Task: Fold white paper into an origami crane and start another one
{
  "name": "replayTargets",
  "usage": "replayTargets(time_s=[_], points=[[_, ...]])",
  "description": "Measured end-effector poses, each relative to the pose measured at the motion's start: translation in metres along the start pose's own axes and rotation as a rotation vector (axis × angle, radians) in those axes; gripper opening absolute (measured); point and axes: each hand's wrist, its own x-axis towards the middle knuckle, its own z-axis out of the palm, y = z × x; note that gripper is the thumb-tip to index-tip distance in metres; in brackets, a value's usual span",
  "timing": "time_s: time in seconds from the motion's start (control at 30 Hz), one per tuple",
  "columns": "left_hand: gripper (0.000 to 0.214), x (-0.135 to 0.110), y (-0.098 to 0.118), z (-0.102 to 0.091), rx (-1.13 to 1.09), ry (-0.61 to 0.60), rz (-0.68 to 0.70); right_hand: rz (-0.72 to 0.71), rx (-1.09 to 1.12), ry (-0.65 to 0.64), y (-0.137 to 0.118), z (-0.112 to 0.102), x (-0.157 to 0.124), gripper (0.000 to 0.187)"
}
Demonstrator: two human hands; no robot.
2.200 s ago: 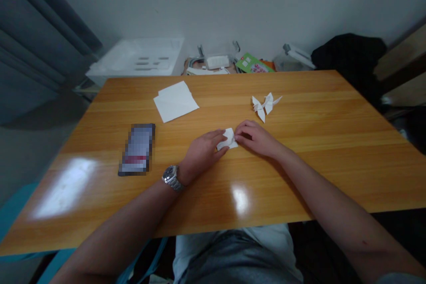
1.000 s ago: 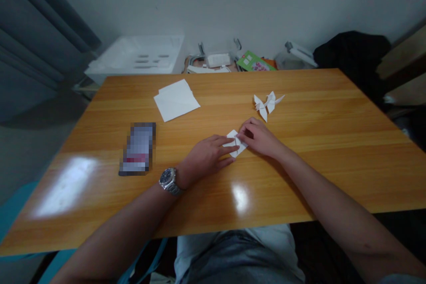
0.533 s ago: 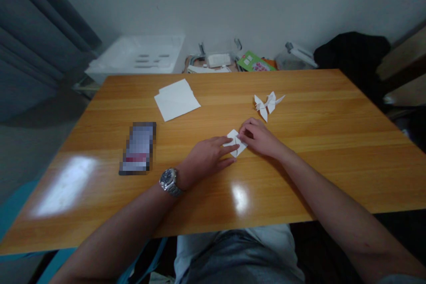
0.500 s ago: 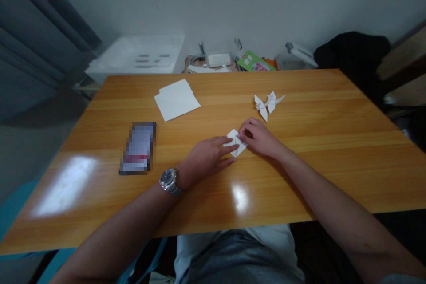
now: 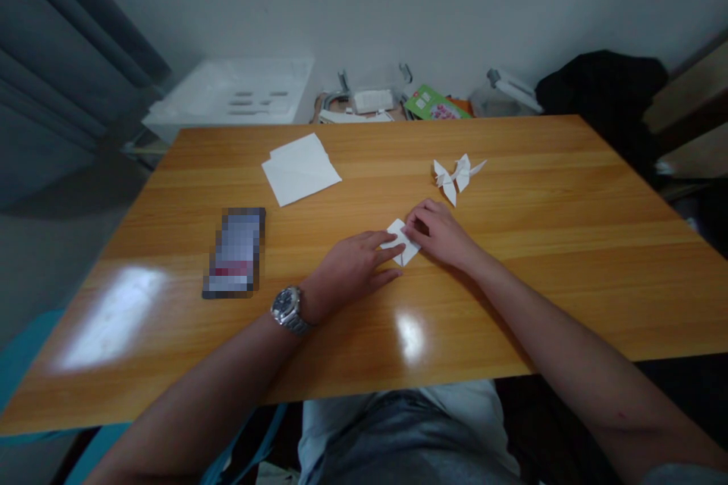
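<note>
Two hands meet on one small folded paper [image 5: 403, 241] lying flat on the table [image 5: 540, 258]. Left hand [image 5: 349, 267] lies palm down with its fingers [image 5: 387, 237] stretched out flat, the tips pressing the paper's near-left edge; nothing is pinched there. Right hand [image 5: 440, 231] sits knuckles up, its fingers [image 5: 414, 223] curled in and bearing on the paper's far-right corner; whether they nip the edge or only press it cannot be told, since the knuckles hide the tips. So the paper sits between the two sets of fingertips, touching both, with a crease running down its middle and a pointed corner sticking out toward the person, below the left fingertips.

Just beyond the right knuckles, a little apart from them, stands a finished white crane [image 5: 456, 174], wings spread. Well beyond the left fingertips and off to their left lies a small stack of white sheets [image 5: 300, 170], flat and slightly fanned. Left of the left hand, well apart, lies a phone [image 5: 236, 251], its screen blurred out. A metal watch [image 5: 287, 308] sits on the left wrist, behind the fingers. Both bare forearms rest across the near table edge.
</note>
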Motion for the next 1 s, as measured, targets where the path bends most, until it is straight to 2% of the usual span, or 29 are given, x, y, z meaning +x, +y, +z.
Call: replayTargets(time_s=[0.4,0.53,0.67,0.8,1.0], points=[[0.044,0.000,-0.001,-0.001,0.016,-0.019,0.012,0.002,-0.036,0.005,-0.001,0.002,0.000,0.013],[0.044,0.001,-0.004,0.000,-0.004,-0.007,0.056,0.000,-0.039,0.016,-0.002,0.002,0.000,0.011],[0.045,0.003,-0.005,-0.001,-0.056,-0.021,0.106,0.001,-0.039,0.017,-0.001,0.002,0.000,0.011],[0.048,0.003,-0.005,-0.003,-0.145,-0.024,0.101,0.004,-0.042,0.011,-0.002,0.002,0.000,0.011],[0.041,-0.001,-0.009,-0.013,-0.226,-0.070,0.137,0.015,-0.027,0.007,-0.004,0.001,0.000,0.013]])
